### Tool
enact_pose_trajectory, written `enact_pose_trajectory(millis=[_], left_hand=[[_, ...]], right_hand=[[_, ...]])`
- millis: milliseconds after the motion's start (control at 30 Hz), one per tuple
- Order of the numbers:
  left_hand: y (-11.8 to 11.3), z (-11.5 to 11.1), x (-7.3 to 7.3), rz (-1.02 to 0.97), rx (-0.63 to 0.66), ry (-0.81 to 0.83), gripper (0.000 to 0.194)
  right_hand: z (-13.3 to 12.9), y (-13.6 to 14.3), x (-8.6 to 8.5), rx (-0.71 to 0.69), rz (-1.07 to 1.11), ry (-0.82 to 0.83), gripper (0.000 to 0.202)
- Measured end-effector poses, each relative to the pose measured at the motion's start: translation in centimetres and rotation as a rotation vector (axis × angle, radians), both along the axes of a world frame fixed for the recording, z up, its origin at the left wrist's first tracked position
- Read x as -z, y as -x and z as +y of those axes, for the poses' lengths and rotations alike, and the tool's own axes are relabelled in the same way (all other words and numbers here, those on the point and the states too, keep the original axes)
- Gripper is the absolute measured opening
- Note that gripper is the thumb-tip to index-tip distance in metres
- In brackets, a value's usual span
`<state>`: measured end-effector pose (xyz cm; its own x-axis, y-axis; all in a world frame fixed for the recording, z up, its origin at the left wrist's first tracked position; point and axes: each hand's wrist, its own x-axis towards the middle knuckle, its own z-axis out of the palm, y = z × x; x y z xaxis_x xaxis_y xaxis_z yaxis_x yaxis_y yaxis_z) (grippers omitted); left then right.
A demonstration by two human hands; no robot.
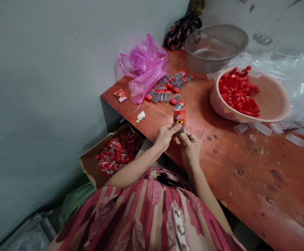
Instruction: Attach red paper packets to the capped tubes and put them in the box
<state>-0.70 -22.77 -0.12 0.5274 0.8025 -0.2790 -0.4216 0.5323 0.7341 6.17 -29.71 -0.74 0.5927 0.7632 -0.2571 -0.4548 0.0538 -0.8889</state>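
A small red printed packet (180,116) with a yellow mark stands upright between my two hands, over the near edge of the red wooden table. My left hand (164,136) pinches its lower left part, the thumb across the front. From the right, my right hand (191,146) grips the bottom, thumb and fingers pressed together. Fingers partly hide a darker lower portion. Just beyond lie several small clear boxes with red caps (164,96) and dark contents. Another red packet (121,96) rests near the table's left corner.
A pink plastic bag (149,66) and a white scrap (140,116) lie left. Red caps (239,92) fill part of a pale pink basin (274,99). Behind are a grey basin (217,42) and many clear boxes (295,76). Below left, a carton (89,167) holds red-capped pieces.
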Motion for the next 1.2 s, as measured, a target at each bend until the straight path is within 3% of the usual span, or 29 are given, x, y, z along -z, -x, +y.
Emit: enact_pose_trajectory(millis=[167,367,433,500,567,633,700,833,900,1000,1200], left_hand=[[0.0,-1.0,0.4,0.026,0.058,-0.016,0.030],[1.5,-1.1,-0.4,-0.073,0.136,0.061,0.033],[3.2,-0.8,-0.6,-0.095,0.016,0.068,0.028],[5.5,-0.6,-0.4,-0.122,-0.220,0.070,0.028],[7.7,-0.4,0.0,-0.120,-0.435,0.047,0.045],[9.1,-0.2,0.8,0.003,-0.536,-0.008,0.060],[9.2,0.0,1.8,0.241,-0.438,-0.188,0.057],[7.0,0.9,3.4,0.786,-0.095,-0.954,0.042],[5.8,1.4,4.1,0.987,0.013,-1.224,0.037],[5.0,1.8,5.1,1.160,0.024,-1.367,0.027],[4.9,1.6,5.7,1.166,-0.107,-1.341,0.022]], right_hand=[[0.7,-1.1,0.3,0.003,0.125,-0.058,0.036],[1.3,-2.0,0.3,-0.267,0.057,-0.022,0.041],[1.4,-1.8,0.0,-0.336,0.036,-0.006,0.041],[1.3,-1.7,-0.1,-0.356,0.020,0.003,0.039],[1.2,-2.1,-0.1,-0.299,-0.006,0.006,0.033],[1.2,-2.6,0.0,-0.223,-0.040,0.025,0.028],[1.2,-3.2,0.2,-0.178,-0.071,0.060,0.026],[0.8,-3.3,0.0,-0.172,-0.137,0.120,0.026],[0.5,-3.0,-0.2,-0.189,-0.172,0.146,0.025],[0.1,-2.8,-0.2,-0.210,-0.198,0.173,0.024],[0.9,-2.7,0.9,-0.207,-0.270,0.199,0.024]])
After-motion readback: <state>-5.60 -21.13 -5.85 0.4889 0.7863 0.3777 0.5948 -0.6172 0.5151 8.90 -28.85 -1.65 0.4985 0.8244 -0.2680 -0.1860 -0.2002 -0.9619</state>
